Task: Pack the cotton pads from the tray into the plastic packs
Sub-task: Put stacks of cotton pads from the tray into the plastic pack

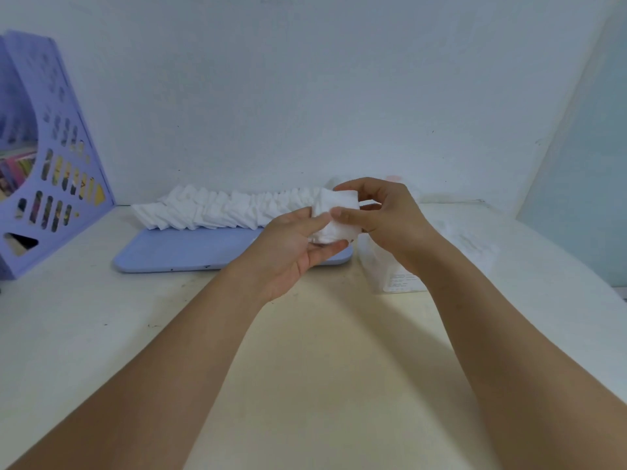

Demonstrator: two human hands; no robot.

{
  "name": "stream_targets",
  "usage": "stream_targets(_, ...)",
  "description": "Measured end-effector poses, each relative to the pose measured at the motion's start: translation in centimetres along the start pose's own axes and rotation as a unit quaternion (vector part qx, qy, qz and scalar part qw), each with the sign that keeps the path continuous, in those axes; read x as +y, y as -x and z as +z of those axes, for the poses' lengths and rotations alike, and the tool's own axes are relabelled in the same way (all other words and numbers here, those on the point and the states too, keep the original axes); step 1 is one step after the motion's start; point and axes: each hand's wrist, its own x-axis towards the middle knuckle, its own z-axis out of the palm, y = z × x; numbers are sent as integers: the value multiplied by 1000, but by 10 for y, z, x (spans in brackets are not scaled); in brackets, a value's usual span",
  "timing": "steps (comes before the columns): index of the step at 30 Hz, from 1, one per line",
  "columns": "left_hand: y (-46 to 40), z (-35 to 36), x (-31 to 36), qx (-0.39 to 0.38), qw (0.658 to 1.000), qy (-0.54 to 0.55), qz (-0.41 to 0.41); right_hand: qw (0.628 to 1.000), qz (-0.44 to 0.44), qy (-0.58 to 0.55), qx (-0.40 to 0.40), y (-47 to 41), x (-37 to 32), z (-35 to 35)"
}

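A long row of white cotton pads (217,208) lies along the far side of a light blue tray (176,252) on the table. Both hands hold a small stack of cotton pads (337,217) above the tray's right end. My left hand (298,247) cups the stack from below and the left, thumb on its side. My right hand (383,215) grips it from the right, thumb and fingers curled round it. Clear plastic packs (475,247) lie to the right, one partly hidden under my right wrist, with a printed label (402,281).
A purple perforated file holder (51,164) with coloured papers stands at the far left. A white wall runs close behind the tray. A pale panel (583,164) leans at the right. The cream table (322,351) stretches toward me beneath my forearms.
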Motion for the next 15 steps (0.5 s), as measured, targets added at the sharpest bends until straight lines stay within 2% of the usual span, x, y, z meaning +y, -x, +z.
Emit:
stream_targets(3,3,0,1,7,993,-119,9,999,3,18,-37,1,1,0)
stream_targets(6,5,0,1,14,986,-168,17,997,-33,48,-51,-1,1,0)
stream_targets(10,5,-1,5,6,992,-130,2,995,-75,55,-37,-4,4,-2)
stream_targets(15,3,-4,8,-10,999,-45,-25,995,-85,11,-42,-5,4,-10)
